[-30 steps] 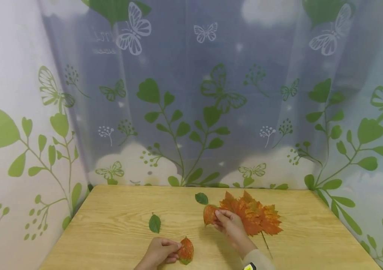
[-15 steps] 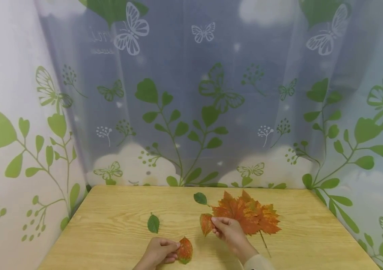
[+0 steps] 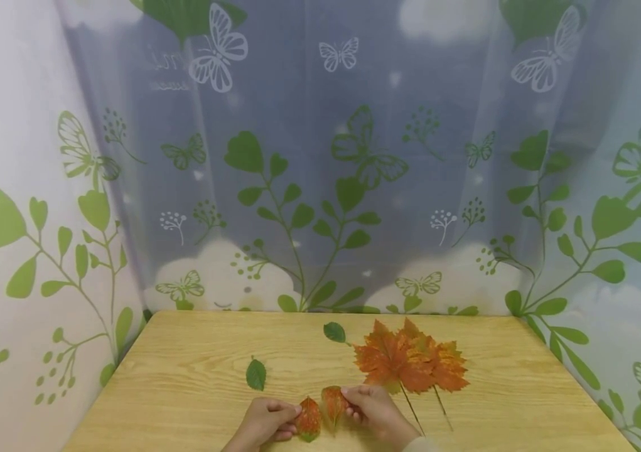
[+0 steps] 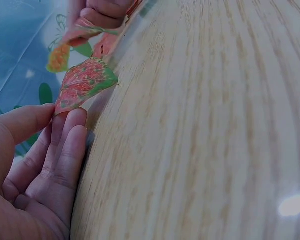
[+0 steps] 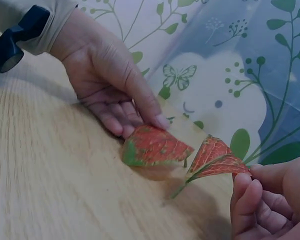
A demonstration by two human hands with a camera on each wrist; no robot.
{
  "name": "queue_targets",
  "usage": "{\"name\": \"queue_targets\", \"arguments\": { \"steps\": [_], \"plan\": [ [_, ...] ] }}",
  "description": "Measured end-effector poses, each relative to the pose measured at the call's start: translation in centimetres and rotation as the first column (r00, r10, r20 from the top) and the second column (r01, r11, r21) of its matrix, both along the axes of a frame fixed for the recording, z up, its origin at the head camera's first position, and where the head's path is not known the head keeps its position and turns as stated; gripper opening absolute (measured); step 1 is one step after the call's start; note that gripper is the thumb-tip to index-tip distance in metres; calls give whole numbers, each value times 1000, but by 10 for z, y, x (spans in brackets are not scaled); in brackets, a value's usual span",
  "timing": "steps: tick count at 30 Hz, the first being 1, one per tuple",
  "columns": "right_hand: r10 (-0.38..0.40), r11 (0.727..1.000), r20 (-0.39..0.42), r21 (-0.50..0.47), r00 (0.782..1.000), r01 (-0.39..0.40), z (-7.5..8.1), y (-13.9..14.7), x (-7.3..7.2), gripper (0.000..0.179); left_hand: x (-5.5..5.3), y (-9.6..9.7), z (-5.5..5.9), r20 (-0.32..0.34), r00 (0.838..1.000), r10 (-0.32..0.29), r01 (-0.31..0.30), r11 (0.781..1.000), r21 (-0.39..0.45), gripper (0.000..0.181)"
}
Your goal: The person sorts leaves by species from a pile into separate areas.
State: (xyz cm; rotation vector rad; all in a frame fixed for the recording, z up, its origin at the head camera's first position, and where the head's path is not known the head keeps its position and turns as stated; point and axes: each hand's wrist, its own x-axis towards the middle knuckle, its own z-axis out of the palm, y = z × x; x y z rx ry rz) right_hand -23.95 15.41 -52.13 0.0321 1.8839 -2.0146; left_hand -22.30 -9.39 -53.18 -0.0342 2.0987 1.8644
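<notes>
From the head view, the left hand [image 3: 266, 422] pinches a mottled red leaf [image 3: 309, 419] near on the table [image 3: 184, 351], the right hand [image 3: 375, 411] pinching a second leaf [image 3: 333, 407] just beside; forearms cut off. Left wrist: right hand cropped. Right wrist: veined, curled surfaces; I can't tell whether they touch.

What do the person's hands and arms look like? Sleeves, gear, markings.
Left hand and right hand are ungloved, with no markings or cables visible. The left sleeve is plain light beige, with a dark, angular wrist-worn device at the cuff. The right sleeve is also light beige, mostly out of frame.
</notes>
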Motion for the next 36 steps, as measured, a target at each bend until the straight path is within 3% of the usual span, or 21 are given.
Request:
{"name": "queue_targets", "arguments": {
  "steps": [6,12,26,36],
  "plan": [
    [5,999,10,51,1000,-5,-8,0,2,20,2,-1,0,18,1000,-11,11,1000,-19,25],
    [0,998,8,60,1000,-1,-4,-2,6,28,2,-2,0,5,1000,-16,16,1000,-16,27],
    [38,999,12,37,999,-38,2,2,6,30,2,-1,0,-6,1000,-18,18,1000,16,28],
    [24,998,23,51,999,-25,0,3,6,28,1,-1,0,-6,1000,-26,26,999,25,32]
  ]
}}
